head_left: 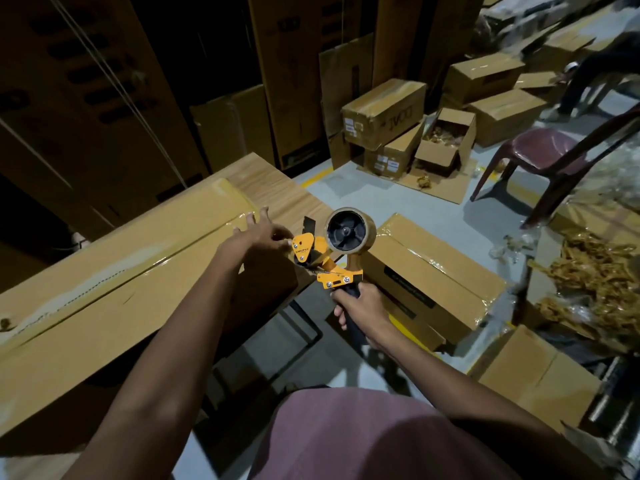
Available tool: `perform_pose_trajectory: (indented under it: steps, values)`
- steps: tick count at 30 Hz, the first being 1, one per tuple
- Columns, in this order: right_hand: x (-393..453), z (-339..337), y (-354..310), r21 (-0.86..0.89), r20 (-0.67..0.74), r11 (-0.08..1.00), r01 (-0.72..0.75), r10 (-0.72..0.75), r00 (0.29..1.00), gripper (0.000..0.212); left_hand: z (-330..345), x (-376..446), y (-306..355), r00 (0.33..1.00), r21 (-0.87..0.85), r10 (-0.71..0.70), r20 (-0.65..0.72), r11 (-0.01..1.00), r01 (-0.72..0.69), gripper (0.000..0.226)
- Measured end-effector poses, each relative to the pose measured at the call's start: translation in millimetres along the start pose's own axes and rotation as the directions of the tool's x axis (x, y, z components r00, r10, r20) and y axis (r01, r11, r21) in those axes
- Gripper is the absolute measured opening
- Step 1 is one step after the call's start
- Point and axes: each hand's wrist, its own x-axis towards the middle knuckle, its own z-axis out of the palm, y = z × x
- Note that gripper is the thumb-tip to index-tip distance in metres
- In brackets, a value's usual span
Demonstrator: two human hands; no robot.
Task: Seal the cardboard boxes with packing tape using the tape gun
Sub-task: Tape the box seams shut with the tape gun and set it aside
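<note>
Your left hand (258, 233) reaches forward with fingers spread, while your right hand (360, 306) curls tight, arm half bent.

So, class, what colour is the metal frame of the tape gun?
Orange-yellow, on the tape gun gripped by the right hand; head view, the only one.

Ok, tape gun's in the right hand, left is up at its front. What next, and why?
Probably pull the tape end free with the left hand: its fingers are at the tape gun nose, which the right hand holds off the long box.
</note>
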Motion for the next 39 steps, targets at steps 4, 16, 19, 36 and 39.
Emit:
perform_pose_trajectory:
  steps: [4,16,19,36,39]
  values:
    - [5,0,4,-0.042,-0.008,0.999,0.021,-0.021,1.0,0.029,-22,5,17,0.981,0.047,-0.059,0.183,0.998,0.052,0.04]
    - [17,3,8,-0.195,-0.015,0.98,0.044,-0.048,0.999,0.024,-28,15,27,0.962,-0.084,-0.109,0.25,0.987,0.134,0.024]
    - [17,6,9,-0.234,-0.047,0.97,0.059,-0.072,0.996,0.023,-27,11,28,0.973,-0.082,-0.078,0.215,0.992,0.098,0.021]
    - [16,15,12,-0.449,-0.138,0.89,0.073,-0.15,0.979,0.051,-8,13,23,0.998,-0.093,-0.068,-0.004,0.993,0.067,0.018]
    - [15,7,31,-0.489,-0.193,0.872,0.003,-0.112,0.975,0.045,-3,19,20,0.999,-0.087,-0.045,0.005,0.995,0.045,0.004]
